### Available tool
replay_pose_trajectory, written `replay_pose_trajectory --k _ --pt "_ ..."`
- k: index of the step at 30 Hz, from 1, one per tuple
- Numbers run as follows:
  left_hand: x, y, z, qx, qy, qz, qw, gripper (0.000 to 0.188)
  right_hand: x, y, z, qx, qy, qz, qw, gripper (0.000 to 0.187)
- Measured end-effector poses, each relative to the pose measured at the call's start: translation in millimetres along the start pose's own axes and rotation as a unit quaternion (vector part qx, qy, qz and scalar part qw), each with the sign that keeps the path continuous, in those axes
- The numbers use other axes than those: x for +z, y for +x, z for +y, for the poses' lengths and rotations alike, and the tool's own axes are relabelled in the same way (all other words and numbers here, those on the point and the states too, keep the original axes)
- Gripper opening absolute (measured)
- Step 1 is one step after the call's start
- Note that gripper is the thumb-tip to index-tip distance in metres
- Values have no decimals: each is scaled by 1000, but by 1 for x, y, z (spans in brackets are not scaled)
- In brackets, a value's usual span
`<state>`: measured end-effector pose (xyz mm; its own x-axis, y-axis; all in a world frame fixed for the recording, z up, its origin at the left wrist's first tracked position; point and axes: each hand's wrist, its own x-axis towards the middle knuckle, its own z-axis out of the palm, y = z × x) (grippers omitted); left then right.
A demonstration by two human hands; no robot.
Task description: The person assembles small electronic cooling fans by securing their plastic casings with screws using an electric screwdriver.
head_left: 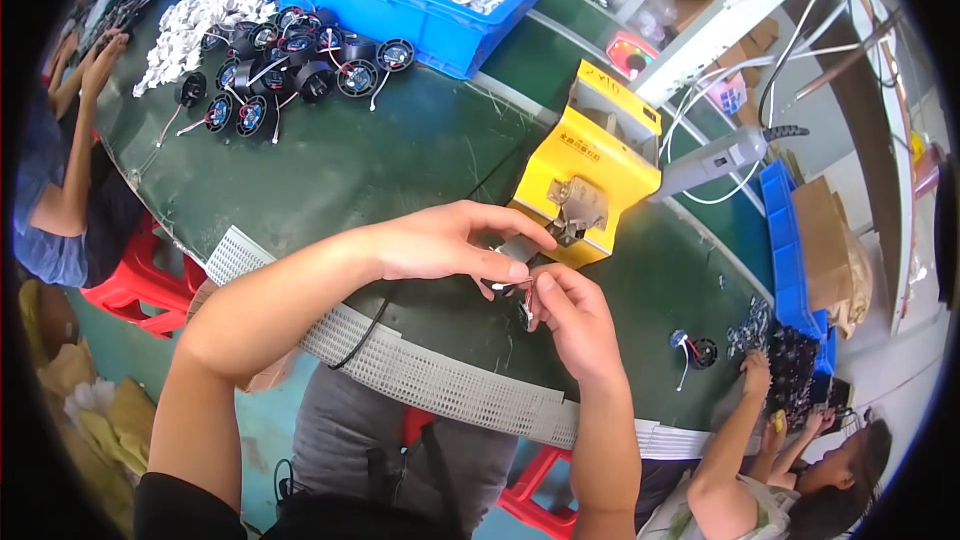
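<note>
Just in front of the yellow machine point(580, 175), my two hands meet over a small black part with red and white wires point(526, 316). My left hand point(450, 243) has its thumb and fingers closed around this part, hiding much of it. The fingertips of my right hand point(573, 320) pinch at its thin wires. A metal fixture point(580, 208) on the machine's front stands right beside my left fingertips.
Black round wired parts point(300, 55) lie piled beside white pieces point(205, 25) at the back left. A blue bin point(400, 15) holds more white pieces. One wired part point(703, 351) lies at right, near a co-worker's hand point(756, 372). Another person point(65, 170) sits at left.
</note>
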<state>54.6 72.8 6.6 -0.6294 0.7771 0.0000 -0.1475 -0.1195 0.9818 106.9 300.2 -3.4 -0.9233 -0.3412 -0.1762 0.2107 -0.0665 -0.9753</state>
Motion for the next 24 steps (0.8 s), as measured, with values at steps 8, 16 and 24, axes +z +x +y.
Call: replay_pose_trajectory --k 8,16,24 --pt "2 2 -1 -42 -90 31 995 45 3 0 6 -167 -74 38 982 12" --pt "0 -1 1 -154 -191 69 967 54 8 1 9 -331 -204 73 919 9" --pt "1 5 -8 -182 -105 98 973 57 17 2 7 -405 -402 53 819 14"
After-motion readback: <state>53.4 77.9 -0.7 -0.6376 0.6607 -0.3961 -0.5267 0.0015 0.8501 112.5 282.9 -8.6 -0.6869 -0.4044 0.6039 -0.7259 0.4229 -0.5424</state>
